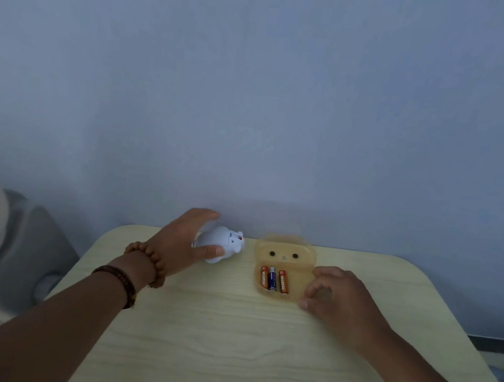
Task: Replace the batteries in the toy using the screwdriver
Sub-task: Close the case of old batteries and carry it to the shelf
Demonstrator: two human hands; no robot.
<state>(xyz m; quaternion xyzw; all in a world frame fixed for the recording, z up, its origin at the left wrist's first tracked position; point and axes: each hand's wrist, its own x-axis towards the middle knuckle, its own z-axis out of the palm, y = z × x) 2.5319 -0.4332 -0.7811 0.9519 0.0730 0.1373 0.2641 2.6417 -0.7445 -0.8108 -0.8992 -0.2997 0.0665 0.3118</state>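
A small white animal-shaped toy (225, 243) lies on its side near the table's far edge. My left hand (185, 240) grips it, thumb on the near side and fingers over the far side. To its right stands an open translucent yellow bear-faced box (284, 254); in its tray lie three batteries (273, 279), two orange and one blue. My right hand (336, 292) rests at the box's right edge with its fingers curled against the tray; what they hold, if anything, is hidden. No screwdriver is in view.
The light wooden table (231, 341) has rounded far corners and stands against a pale blue wall. A grey and white bundle (2, 245) sits off the table's left side. Beaded bracelets circle my left wrist.
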